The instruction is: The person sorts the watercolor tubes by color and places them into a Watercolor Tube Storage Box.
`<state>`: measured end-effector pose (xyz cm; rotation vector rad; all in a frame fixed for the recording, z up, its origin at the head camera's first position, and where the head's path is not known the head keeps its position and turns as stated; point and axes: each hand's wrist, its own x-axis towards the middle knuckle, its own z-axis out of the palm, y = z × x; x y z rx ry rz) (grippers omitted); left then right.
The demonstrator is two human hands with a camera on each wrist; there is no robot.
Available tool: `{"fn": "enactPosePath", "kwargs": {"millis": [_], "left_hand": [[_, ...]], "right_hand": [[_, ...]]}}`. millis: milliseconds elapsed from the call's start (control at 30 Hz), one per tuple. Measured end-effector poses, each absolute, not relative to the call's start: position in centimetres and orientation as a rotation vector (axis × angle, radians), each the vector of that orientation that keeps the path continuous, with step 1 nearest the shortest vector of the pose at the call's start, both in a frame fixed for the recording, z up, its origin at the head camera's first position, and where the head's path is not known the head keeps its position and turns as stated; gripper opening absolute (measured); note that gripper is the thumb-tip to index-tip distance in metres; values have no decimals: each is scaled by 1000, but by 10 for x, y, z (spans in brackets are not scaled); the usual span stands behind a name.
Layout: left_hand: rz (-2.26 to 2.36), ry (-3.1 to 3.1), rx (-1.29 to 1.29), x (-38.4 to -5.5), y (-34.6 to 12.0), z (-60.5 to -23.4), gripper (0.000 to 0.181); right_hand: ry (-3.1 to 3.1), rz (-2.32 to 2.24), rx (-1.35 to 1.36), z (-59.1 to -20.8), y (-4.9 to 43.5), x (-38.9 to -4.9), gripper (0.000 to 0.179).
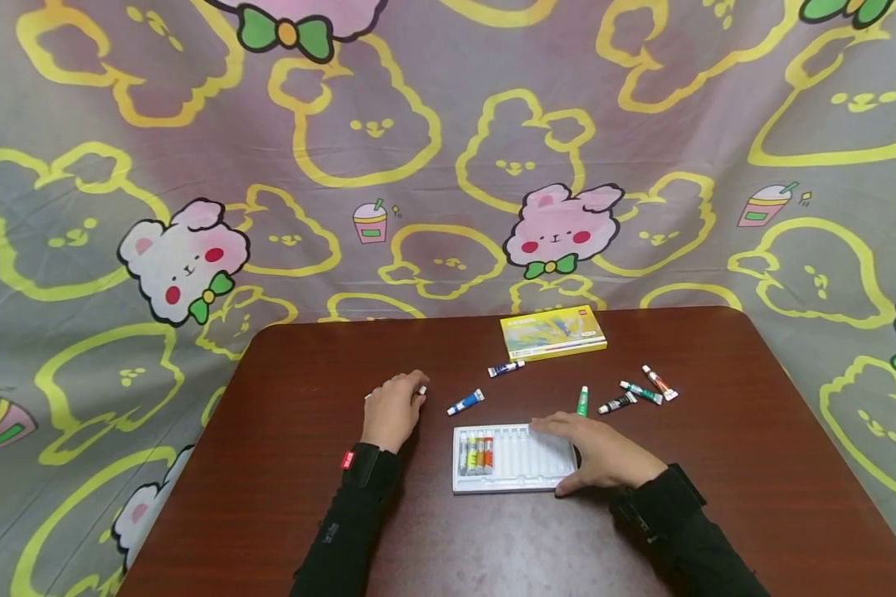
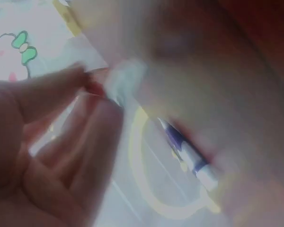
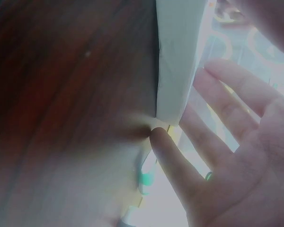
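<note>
In the head view my left hand (image 1: pixel 393 412) is on the table, left of a blue paint tube (image 1: pixel 466 402). Its fingertips pinch a small paint tube (image 1: pixel 422 390) with a white cap; most of it is hidden, and the left wrist view shows it blurred. My right hand (image 1: pixel 601 452) touches the right end of a white plastic tray (image 1: pixel 523 482), thumb at the near corner and fingers at the far edge. Seen from the right wrist, those fingers (image 3: pixel 217 113) are spread and nearly straight. Several paint tubes (image 1: pixel 476 456), including yellow, orange and red, lie in the tray's left slots.
A yellow box (image 1: pixel 553 333) lies at the table's back edge, with a dark blue tube (image 1: pixel 506 368) before it. Beyond the right hand are a green tube (image 1: pixel 582 401), a black tube (image 1: pixel 616 404), a teal tube (image 1: pixel 640 392) and a reddish tube (image 1: pixel 659 382).
</note>
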<state>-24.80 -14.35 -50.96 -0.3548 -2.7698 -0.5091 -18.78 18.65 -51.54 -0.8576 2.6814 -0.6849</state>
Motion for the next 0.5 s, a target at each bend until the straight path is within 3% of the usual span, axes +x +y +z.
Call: {"fn": "enactPosePath", "kwargs": {"millis": [200, 500], "left_hand": [[-943, -2711, -439, -244, -136, -503, 18], [-1539, -2746, -631, -220, -123, -496, 55]], "right_hand": [[2682, -688, -848, -515, 186, -187, 93], [2689, -675, -844, -518, 187, -189, 93]]}}
